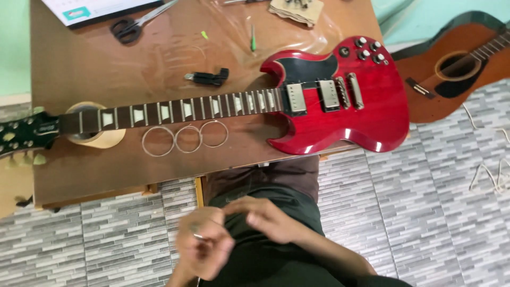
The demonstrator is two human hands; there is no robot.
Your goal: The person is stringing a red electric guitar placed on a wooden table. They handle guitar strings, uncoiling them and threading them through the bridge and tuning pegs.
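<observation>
A red electric guitar (340,111) lies across a brown wooden table (106,64), its neck (175,111) running left to a dark headstock (21,133) that rests on a roll of tape (106,139). Three coiled guitar strings (185,139) lie on the table just below the neck. Both hands are low in view over my lap, blurred. My left hand (204,244) pinches what looks like a thin coiled string (197,235). My right hand (263,218) reaches toward it with fingertips close to the left hand.
Black-handled scissors (130,24), a black string winder tool (208,78), a green pick-like bit (253,40), a paper sheet (95,8) and a cardboard packet (295,10) lie on the table. An acoustic guitar (457,64) lies on the grey tiled floor at right, with a loose cord (491,175).
</observation>
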